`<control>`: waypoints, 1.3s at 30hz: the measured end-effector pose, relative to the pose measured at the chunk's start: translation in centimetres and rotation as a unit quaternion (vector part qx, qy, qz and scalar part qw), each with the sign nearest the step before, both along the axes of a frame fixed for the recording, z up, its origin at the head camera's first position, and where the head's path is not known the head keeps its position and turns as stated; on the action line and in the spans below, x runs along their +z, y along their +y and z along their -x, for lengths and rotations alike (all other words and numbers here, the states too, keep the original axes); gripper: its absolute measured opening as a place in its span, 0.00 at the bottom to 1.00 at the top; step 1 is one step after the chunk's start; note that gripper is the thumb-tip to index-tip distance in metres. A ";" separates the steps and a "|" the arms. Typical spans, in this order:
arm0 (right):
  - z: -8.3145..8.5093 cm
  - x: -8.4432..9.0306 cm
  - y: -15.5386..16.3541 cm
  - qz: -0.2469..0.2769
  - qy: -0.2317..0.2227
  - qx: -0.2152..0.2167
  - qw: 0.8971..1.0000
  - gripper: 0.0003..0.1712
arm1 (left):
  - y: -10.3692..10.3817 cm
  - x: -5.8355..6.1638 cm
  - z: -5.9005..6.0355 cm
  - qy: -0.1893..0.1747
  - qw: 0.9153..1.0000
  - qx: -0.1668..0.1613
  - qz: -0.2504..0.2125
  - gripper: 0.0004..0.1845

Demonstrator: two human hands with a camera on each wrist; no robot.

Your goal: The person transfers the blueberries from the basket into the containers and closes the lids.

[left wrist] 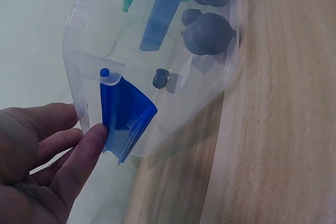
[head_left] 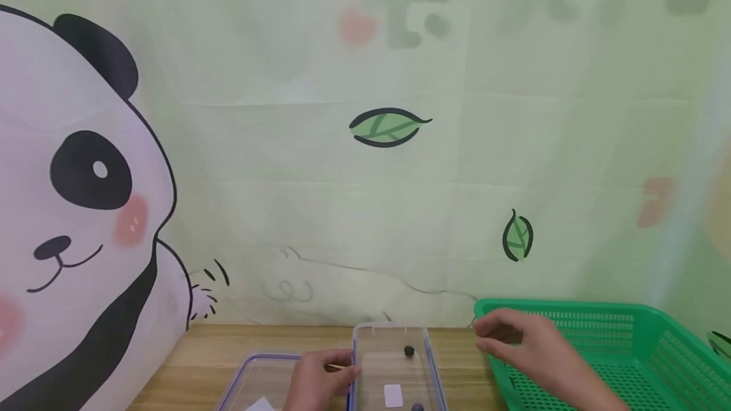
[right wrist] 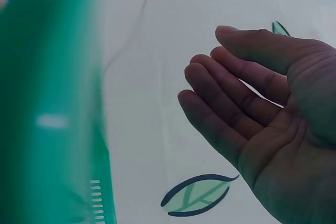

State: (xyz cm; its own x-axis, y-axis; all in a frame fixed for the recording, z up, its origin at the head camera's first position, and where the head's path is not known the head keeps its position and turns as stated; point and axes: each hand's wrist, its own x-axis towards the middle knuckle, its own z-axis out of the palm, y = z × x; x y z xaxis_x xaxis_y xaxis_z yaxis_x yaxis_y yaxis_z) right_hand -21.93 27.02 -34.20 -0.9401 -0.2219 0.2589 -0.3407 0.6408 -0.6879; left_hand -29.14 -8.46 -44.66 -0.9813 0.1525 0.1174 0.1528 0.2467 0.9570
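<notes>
My left hand [head_left: 322,376] pinches the side wall of a clear plastic container [head_left: 374,363] between thumb and fingers. In the left wrist view its thumb lies beside a blue latch flap [left wrist: 126,106]. Inside the container are several dark round things, a small one [head_left: 409,351] near the far end and a larger one [left wrist: 209,34] close to a corner. My right hand [head_left: 531,341] holds nothing; its fingers are relaxed and slightly bent, over the left rim of a green plastic basket [head_left: 571,305].
Left of the container lies a clear lid [head_left: 259,370] with a blue edge, a white piece [head_left: 261,405] on it. A white square [head_left: 393,396] shows at the container's bottom. Behind the wooden table [head_left: 211,347] hangs a printed backdrop [head_left: 274,144] with a panda.
</notes>
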 end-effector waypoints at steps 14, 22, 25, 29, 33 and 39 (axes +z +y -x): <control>1.9 1.9 5.8 -0.078 0.038 0.052 0.995 0.10 | 0.0 0.0 -0.2 0.018 1.000 0.003 0.000 0.17; 4.9 0.8 7.7 -0.075 -0.023 0.117 0.990 0.08 | 0.0 -0.1 -0.1 0.013 1.000 0.007 0.006 0.17; 6.0 0.0 8.1 -0.061 -0.059 0.137 0.987 0.07 | 0.0 -0.1 -0.1 0.013 1.000 0.007 0.009 0.16; 7.1 -1.4 8.6 -0.042 -0.090 0.152 0.983 0.06 | 0.0 0.0 -0.1 0.011 1.000 0.005 0.009 0.17; 7.7 -3.2 9.1 -0.011 -0.137 0.151 0.979 0.07 | 0.1 0.1 -0.1 0.007 1.000 0.009 0.009 0.16; 8.4 -5.6 9.7 0.034 -0.187 0.142 0.971 0.09 | 0.0 0.0 -0.2 0.017 1.000 0.005 0.009 0.16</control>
State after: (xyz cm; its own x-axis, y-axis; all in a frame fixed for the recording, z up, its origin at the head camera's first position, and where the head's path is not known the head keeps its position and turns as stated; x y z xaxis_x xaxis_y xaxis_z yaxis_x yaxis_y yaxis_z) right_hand -30.32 36.71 -39.80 -0.8748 -0.4799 -0.0667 -0.2142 0.5065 -0.8352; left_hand -28.90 -8.44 -44.68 -0.9783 0.1455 0.1477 0.1824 0.2648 0.9469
